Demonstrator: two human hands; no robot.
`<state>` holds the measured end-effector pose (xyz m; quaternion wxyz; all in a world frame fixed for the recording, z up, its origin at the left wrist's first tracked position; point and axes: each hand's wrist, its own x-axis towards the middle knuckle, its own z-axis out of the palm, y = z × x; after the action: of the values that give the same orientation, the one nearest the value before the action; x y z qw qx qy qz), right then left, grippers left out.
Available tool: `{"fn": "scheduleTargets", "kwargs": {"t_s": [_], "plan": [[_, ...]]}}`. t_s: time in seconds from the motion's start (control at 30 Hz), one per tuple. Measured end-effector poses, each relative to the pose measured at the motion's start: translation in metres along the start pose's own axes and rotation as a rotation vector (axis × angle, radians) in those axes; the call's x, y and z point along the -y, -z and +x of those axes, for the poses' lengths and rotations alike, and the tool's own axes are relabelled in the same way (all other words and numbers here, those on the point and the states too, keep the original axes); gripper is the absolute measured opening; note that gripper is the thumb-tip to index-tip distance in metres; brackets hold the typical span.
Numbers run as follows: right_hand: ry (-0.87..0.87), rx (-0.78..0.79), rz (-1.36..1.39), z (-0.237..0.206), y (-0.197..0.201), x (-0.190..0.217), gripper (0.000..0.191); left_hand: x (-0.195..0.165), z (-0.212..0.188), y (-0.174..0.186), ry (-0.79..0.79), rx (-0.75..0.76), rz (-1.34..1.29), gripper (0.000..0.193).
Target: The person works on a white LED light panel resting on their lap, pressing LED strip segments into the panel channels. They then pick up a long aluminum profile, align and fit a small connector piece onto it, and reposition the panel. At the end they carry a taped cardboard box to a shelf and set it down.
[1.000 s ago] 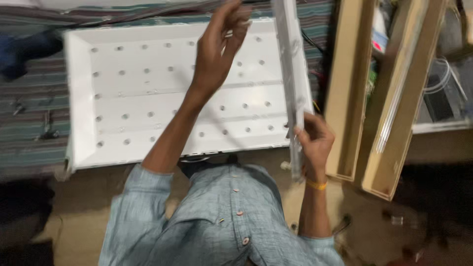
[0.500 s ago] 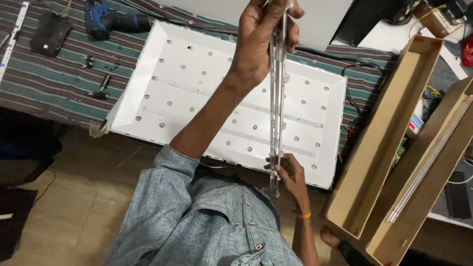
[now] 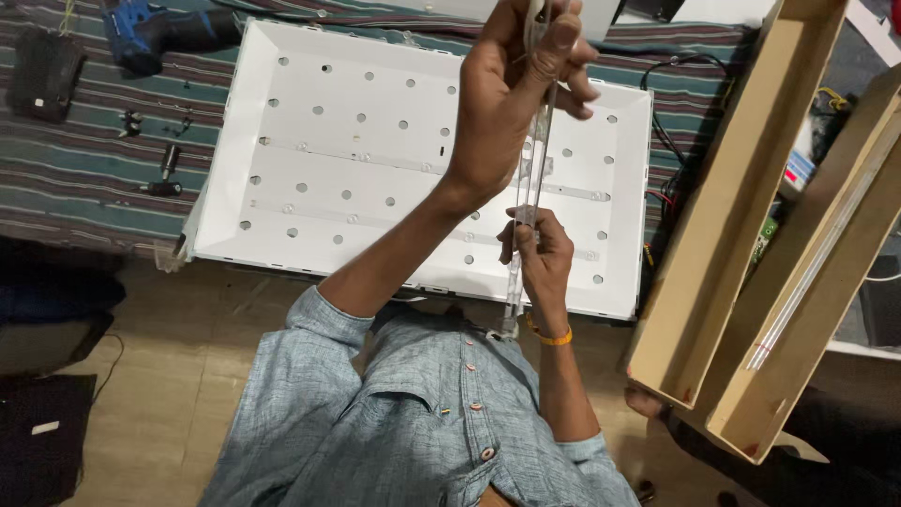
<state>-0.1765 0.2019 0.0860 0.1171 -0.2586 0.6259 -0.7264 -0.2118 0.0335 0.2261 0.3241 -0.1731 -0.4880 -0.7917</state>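
My left hand is raised over the white panel and grips the upper part of a long thin clear strip. The strip runs almost straight down toward my chest. My right hand, with an orange band at the wrist, pinches the strip lower down, near its middle. The strip's lower end hangs free just above my shirt. Below both hands lies a big white rectangular panel dotted with small round holes, resting on a striped cloth.
Two long open cardboard boxes lean at the right; the farther one holds more thin strips. A blue power drill, a black pouch and small bits lie on the striped cloth at the left. Cables lie beside the panel.
My right hand has slid up the strip from its lower end toward the middle. My left hand still holds the top. The view has shifted, showing more of the panel's left side.
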Motion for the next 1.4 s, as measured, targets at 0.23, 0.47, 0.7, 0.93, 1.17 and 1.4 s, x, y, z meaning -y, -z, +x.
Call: {"fn": "scheduleTargets", "kwargs": {"t_s": [0.23, 0.47, 0.7, 0.93, 1.17, 1.4], "plan": [[-0.053, -0.1, -0.016, -0.001, 0.006, 0.016, 0.03, 0.001, -0.008, 0.022, 0.114, 0.03, 0.14, 0.04], [-0.035, -0.143, 0.056, -0.005, 0.016, 0.02, 0.031, -0.005, -0.011, 0.022, 0.183, 0.015, 0.147, 0.035], [0.03, -0.182, 0.059, -0.006, 0.033, 0.019, 0.028, -0.008, -0.009, 0.011, 0.164, 0.055, 0.116, 0.035], [0.01, -0.207, 0.104, -0.011, 0.035, 0.024, 0.033, -0.011, -0.006, 0.003, 0.128, 0.065, 0.279, 0.035], [0.017, -0.203, 0.073, -0.005, 0.042, 0.033, 0.029, -0.01, 0.002, -0.001, 0.058, 0.112, 0.312, 0.035], [0.023, -0.153, 0.013, -0.004, 0.04, 0.039, 0.028, -0.008, 0.001, -0.007, 0.074, 0.046, 0.378, 0.035]]}}
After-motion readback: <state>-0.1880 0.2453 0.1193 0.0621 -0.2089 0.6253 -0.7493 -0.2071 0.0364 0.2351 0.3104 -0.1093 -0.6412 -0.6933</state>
